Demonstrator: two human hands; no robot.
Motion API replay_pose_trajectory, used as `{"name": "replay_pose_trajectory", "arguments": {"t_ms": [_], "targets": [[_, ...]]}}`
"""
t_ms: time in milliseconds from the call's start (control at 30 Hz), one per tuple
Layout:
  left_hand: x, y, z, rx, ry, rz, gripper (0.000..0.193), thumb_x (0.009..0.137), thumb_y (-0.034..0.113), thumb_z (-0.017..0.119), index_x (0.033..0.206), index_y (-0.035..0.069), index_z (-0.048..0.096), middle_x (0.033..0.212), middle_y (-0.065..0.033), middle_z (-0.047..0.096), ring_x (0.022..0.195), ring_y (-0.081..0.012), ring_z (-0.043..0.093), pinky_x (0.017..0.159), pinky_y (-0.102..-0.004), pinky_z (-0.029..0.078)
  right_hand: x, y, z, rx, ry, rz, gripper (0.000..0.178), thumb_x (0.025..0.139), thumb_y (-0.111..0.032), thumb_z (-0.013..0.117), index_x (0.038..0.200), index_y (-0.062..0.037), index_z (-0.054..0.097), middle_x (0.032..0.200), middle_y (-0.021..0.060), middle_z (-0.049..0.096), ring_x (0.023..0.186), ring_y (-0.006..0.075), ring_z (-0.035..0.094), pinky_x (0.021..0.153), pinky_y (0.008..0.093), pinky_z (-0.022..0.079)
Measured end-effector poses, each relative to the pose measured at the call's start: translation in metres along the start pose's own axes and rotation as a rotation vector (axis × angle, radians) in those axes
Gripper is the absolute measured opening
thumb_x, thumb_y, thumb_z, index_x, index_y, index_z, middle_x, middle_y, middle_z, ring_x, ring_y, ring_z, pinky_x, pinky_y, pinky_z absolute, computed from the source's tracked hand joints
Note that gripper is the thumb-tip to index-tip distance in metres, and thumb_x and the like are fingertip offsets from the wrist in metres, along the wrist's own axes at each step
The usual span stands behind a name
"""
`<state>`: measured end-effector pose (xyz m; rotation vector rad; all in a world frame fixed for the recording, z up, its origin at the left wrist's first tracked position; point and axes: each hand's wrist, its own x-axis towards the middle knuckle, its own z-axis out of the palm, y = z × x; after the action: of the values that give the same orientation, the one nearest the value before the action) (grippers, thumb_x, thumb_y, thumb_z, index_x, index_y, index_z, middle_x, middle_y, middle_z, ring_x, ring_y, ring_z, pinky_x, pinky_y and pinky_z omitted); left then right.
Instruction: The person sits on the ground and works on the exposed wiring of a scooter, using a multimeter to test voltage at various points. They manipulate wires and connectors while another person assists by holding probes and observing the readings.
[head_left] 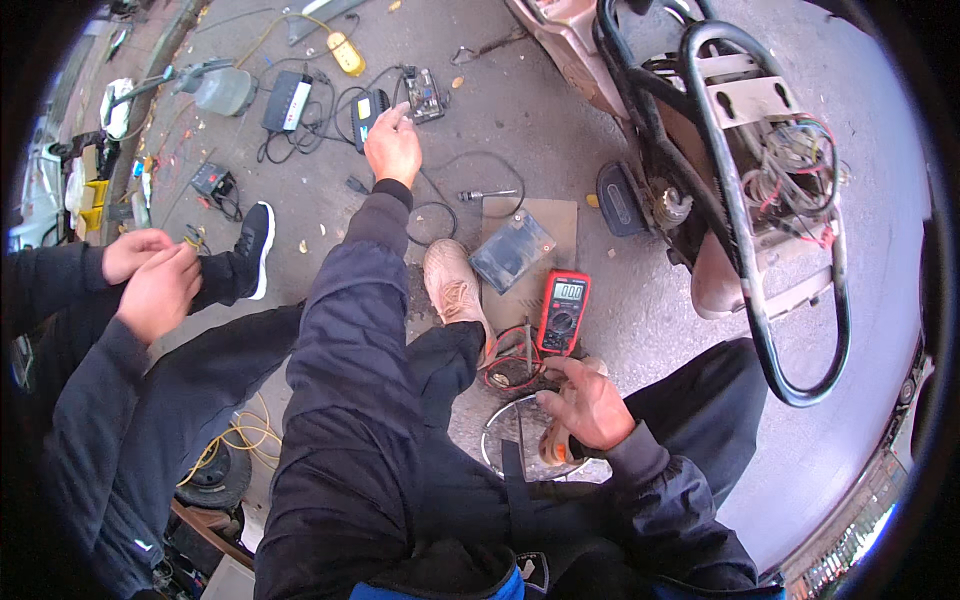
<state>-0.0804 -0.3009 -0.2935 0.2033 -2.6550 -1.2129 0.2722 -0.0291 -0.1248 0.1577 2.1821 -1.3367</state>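
Observation:
My left hand [393, 152] reaches far forward, its fingers stretched toward a black box [368, 112] and a bare circuit board [425, 97] with cables. Whether the fingertips touch the box or hover over it, I cannot tell. Low in front of me, my right hand [590, 405] has thumb and index finger apart, with nothing visible between them. Close by it are red and black test leads [510, 365] and a red multimeter [564, 312] with a lit display. A thin metal ring [487, 440] lies below that hand. Beyond the meter, a dark flat case [512, 246] rests on cardboard [555, 218].
At right, a partly stripped vehicle with a black tubular frame [745, 230] and exposed wiring leans in. Another person sits at left, hands [160, 280] together. A charger-like box [288, 102], yellow power socket [346, 54], clear bottle [224, 90] and loose cables lie beyond.

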Motion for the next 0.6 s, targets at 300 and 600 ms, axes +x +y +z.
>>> {"name": "replay_pose_trajectory", "arguments": {"t_ms": [300,600], "targets": [[-0.058,0.123,-0.039,-0.838,-0.2,-0.136,0.055,0.089,-0.015,0.049,0.142,-0.001,0.047,0.114,-0.0149,0.075,0.104,-0.0261,0.074,0.095,-0.0365,0.054,-0.009,-0.008,-0.006,0.303,0.148,-0.052,0.047,0.098,-0.026,0.073,0.134,0.003,0.062,0.113,0.0193,0.073,0.104,0.0281,0.073,0.093,0.0402,0.057],[-0.235,0.211,-0.116,-0.378,-0.443,0.185,0.043,0.088,-0.011,0.05,0.122,-0.001,0.073,0.1,-0.0097,0.077,0.094,-0.0155,0.071,0.087,-0.0306,0.055,0.046,-0.064,-0.034,1.245,0.177,-0.259,0.058,0.108,-0.034,0.061,0.149,0.0056,0.048,0.135,0.0193,0.069,0.121,0.0261,0.067,0.103,0.0392,0.053]]}}
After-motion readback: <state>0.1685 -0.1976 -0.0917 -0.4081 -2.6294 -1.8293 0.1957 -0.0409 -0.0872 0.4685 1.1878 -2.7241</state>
